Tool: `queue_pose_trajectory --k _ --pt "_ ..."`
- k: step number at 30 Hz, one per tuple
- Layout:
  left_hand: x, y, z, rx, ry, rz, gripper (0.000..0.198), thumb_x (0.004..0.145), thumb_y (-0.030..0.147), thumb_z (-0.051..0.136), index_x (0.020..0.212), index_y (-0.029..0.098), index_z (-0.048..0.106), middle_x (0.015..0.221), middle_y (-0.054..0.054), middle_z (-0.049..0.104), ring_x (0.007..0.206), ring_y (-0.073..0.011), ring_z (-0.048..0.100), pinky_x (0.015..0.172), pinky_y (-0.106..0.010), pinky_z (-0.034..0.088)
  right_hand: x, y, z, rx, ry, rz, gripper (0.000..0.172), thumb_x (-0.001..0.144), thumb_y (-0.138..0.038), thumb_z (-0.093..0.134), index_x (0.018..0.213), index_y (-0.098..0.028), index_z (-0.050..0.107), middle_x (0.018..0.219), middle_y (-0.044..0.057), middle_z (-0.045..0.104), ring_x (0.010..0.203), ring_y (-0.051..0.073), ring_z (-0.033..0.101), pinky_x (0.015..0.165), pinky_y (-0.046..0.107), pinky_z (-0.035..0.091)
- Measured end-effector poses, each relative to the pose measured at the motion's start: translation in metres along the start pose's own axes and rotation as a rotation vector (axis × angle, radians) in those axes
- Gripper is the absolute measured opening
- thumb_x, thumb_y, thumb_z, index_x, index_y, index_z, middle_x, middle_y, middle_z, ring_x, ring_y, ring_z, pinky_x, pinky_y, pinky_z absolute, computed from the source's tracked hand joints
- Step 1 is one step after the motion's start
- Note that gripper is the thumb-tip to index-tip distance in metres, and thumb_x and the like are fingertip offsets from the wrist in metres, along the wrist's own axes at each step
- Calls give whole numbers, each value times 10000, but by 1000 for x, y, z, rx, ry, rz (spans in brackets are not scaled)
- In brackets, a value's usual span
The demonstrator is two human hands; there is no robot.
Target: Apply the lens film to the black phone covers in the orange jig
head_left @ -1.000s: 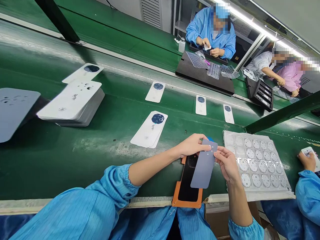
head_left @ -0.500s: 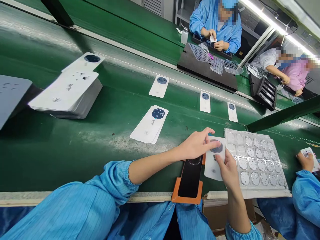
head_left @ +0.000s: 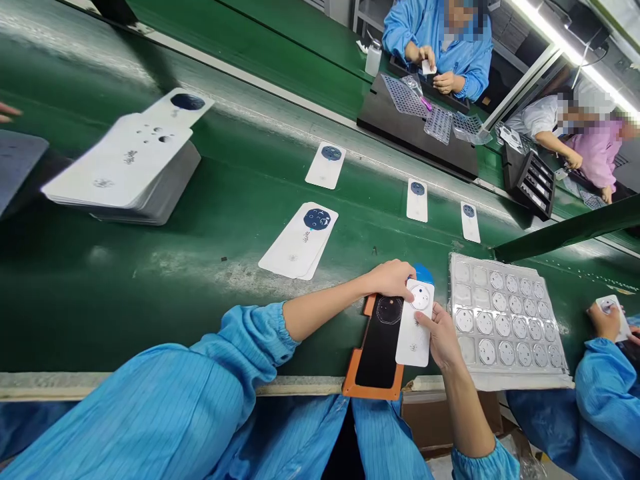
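My left hand (head_left: 393, 279) and my right hand (head_left: 440, 333) both hold a white card-like panel (head_left: 414, 328) with a round disc at its top. The left fingers pinch its upper edge, where a blue film tab (head_left: 424, 273) sticks out. The right fingers grip its right side. The panel is just right of a black plate in an orange jig (head_left: 379, 350) at the near edge of the green belt (head_left: 150, 293).
A clear tray of round parts (head_left: 505, 320) lies right of my hands. White panels (head_left: 299, 241) rest on the belt, with a stack (head_left: 120, 167) at far left. Across the belt, people work at a black mat (head_left: 415, 127). A neighbour's hand (head_left: 605, 319) holds a panel at right.
The panel was turned from its grey side to its white side and lowered beside the jig. A blue tab now shows at its top. My view shifted slightly down.
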State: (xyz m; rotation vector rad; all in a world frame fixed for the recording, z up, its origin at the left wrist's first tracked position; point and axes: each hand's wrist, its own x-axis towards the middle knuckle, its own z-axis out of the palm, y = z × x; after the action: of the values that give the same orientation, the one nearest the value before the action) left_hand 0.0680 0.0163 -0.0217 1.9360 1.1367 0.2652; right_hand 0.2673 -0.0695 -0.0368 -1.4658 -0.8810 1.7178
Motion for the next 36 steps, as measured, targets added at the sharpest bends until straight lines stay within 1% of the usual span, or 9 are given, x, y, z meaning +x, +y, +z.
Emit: queue_pose_trajectory --k 4,10,18,22,25,27,29,32,36 --pt "18 9 -14 29 -121 -63 281 563 347 817 758 178 706 781 -53 717 787 -236 652 638 -272 432 0 -3 -1 -12 -9 17 466 655 -319 867 1040 -202 632 919 29 768 736 205 709 687 314 543" --pt "44 25 -25 26 -354 -200 306 442 240 890 575 149 630 534 -55 635 596 -249 643 593 -330 511 1 -5 -1 -22 -12 25 465 649 -301 865 1036 -198 630 897 26 770 729 192 706 676 289 536" --pt "55 25 -16 34 -382 -264 355 349 123 902 461 148 566 471 -70 584 670 -331 667 654 -406 535 5 -2 -4 -2 -27 30 444 661 -295 855 1035 -210 630 929 22 768 736 210 708 688 323 541" --pt "53 18 -20 -27 -372 -267 344 367 149 908 463 143 577 487 -79 611 642 -303 666 633 -376 527 7 -2 -5 -9 -43 28 485 652 -295 861 1069 -213 629 959 34 766 762 225 711 699 337 542" --pt "32 20 -29 -54 -252 -204 270 496 232 886 585 144 646 619 -64 686 708 -253 675 668 -311 516 3 -6 -5 -18 -49 -13 481 673 -313 854 1086 -218 626 1002 44 758 797 227 707 713 335 539" --pt "10 30 -29 -98 -110 -98 216 633 289 830 740 155 699 784 -46 733 794 -209 680 714 -259 503 -1 -12 -5 15 -33 -117 456 705 -321 837 1097 -238 620 1052 36 743 860 218 696 750 328 535" --pt "-14 46 -23 -238 99 91 202 744 304 761 881 162 715 895 -33 746 814 -165 678 719 -220 495 -7 -21 -4 66 -15 -257 404 733 -320 821 1077 -255 620 1052 21 731 917 203 679 812 326 521" --pt "-47 73 -9 -287 438 395 97 847 220 661 899 170 726 885 -29 744 799 -151 669 745 -237 498 -17 -38 -1 96 -47 -444 276 746 -307 815 927 -254 614 921 -1 715 889 181 659 834 320 498" --pt "-69 94 -1 -186 700 704 156 940 184 570 956 182 725 904 -46 749 818 -148 673 791 -267 521 -27 -62 8 73 -113 -601 306 697 -325 840 766 -253 551 725 -29 623 727 165 604 694 293 467"
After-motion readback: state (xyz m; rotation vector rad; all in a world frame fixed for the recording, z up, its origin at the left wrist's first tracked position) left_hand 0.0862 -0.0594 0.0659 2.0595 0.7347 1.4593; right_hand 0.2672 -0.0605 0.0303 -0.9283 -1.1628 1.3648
